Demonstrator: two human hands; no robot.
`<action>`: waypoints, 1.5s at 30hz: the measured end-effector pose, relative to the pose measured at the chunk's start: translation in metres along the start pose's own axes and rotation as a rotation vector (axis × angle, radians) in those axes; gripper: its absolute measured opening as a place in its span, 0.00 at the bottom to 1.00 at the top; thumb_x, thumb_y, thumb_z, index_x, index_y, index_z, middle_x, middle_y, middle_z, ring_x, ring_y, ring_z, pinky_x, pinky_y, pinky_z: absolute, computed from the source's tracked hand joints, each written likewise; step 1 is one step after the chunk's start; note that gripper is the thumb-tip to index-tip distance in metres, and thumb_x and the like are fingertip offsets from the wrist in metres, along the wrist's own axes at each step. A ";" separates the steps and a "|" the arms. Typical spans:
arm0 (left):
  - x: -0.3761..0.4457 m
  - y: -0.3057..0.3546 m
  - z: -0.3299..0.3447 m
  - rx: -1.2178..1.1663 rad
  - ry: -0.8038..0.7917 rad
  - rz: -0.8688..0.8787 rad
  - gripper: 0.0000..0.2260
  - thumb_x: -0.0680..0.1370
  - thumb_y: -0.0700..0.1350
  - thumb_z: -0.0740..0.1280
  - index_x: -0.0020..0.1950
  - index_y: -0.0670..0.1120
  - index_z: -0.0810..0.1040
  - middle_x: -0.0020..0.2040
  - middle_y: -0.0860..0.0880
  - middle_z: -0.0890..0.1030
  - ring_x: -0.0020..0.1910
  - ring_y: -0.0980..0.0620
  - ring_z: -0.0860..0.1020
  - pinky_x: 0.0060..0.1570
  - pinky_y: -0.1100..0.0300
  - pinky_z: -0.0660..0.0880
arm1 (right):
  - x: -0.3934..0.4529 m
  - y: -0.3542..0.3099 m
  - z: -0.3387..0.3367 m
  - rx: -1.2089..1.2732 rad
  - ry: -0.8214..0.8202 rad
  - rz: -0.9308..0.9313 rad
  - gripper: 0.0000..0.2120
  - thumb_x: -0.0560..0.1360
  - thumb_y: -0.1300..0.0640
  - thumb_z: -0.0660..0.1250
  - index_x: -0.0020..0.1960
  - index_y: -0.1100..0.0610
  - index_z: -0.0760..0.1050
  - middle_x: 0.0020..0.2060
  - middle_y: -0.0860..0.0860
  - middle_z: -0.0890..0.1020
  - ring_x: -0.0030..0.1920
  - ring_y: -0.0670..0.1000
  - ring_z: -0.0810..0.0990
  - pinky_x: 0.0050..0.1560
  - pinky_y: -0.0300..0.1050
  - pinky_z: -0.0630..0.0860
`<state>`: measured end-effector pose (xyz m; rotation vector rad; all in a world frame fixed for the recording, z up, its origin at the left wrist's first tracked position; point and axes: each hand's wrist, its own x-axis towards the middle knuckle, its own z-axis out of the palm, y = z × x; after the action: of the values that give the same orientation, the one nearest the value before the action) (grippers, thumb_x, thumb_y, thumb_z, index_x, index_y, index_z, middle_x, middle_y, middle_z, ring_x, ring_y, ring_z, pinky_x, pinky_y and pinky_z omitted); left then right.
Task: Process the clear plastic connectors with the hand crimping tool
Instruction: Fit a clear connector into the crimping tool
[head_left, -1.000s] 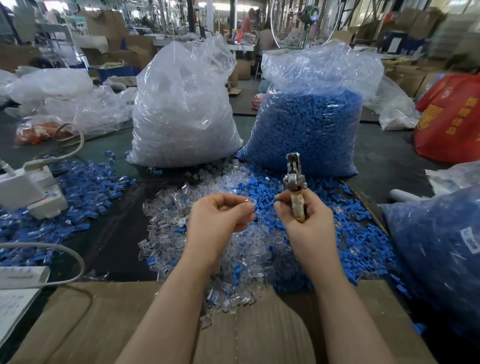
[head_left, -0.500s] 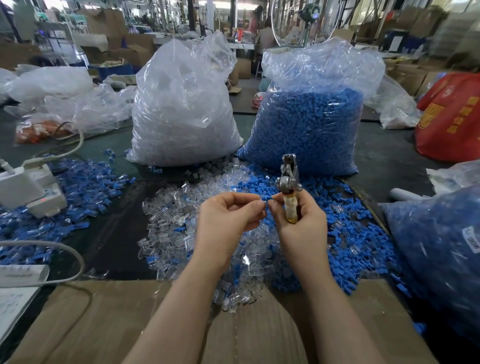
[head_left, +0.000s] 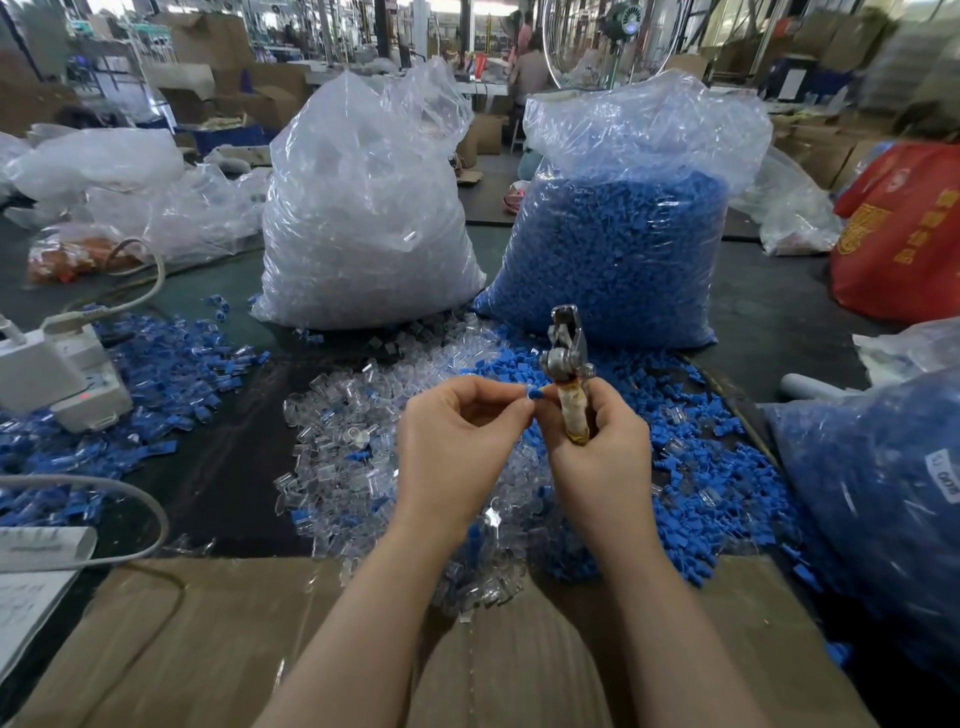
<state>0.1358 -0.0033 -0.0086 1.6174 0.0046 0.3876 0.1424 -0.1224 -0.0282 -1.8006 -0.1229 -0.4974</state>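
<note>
Item, left hand (head_left: 457, 441): fingers curled, thumb and forefinger pinching a small blue piece (head_left: 535, 395) at the fingertips, touching the right hand; whether a clear connector sits with it cannot be told

Item, right hand (head_left: 597, 452): wrapped round the taped handle of the hand crimping tool (head_left: 566, 358), metal head upright above the fist; jaw opening cannot be told

Advice on the step: likely mating the piece before crimping; seat it square and fully home, keep the tool steady, squeeze once and firmly

Item, loose clear plastic connectors (head_left: 343, 431): heaped on the table under and left of the hands, blue caps (head_left: 691, 499) heaped to the right

Containers, left to right:
- tall clear bag (head_left: 363, 218), open-topped, full of clear pieces
- second clear bag (head_left: 623, 249), filled most of the way with blue pieces
- red bag (head_left: 904, 239), contents hidden
- bag at right edge (head_left: 883, 499), blue pieces inside
</note>
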 end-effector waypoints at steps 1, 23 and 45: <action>0.000 0.000 0.000 0.003 0.005 0.003 0.06 0.71 0.38 0.77 0.40 0.48 0.85 0.37 0.53 0.85 0.39 0.55 0.84 0.45 0.56 0.83 | 0.000 0.000 -0.001 -0.002 -0.011 -0.003 0.04 0.77 0.59 0.70 0.44 0.57 0.77 0.34 0.53 0.79 0.30 0.47 0.72 0.30 0.42 0.69; 0.007 -0.009 -0.010 -0.209 0.021 0.092 0.06 0.74 0.35 0.73 0.45 0.45 0.82 0.40 0.49 0.86 0.40 0.54 0.85 0.42 0.68 0.78 | 0.006 0.008 -0.027 -0.313 -0.339 0.003 0.04 0.76 0.53 0.68 0.45 0.48 0.73 0.36 0.45 0.78 0.37 0.52 0.76 0.41 0.58 0.75; 0.008 -0.008 -0.018 -0.196 -0.054 0.110 0.05 0.73 0.33 0.73 0.44 0.42 0.81 0.37 0.51 0.85 0.37 0.58 0.83 0.40 0.68 0.77 | 0.001 0.002 -0.021 -0.401 -0.375 0.065 0.09 0.65 0.53 0.58 0.44 0.50 0.73 0.31 0.49 0.76 0.32 0.52 0.73 0.36 0.57 0.74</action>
<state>0.1410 0.0164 -0.0136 1.4375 -0.1593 0.4157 0.1385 -0.1433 -0.0252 -2.2713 -0.2344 -0.1355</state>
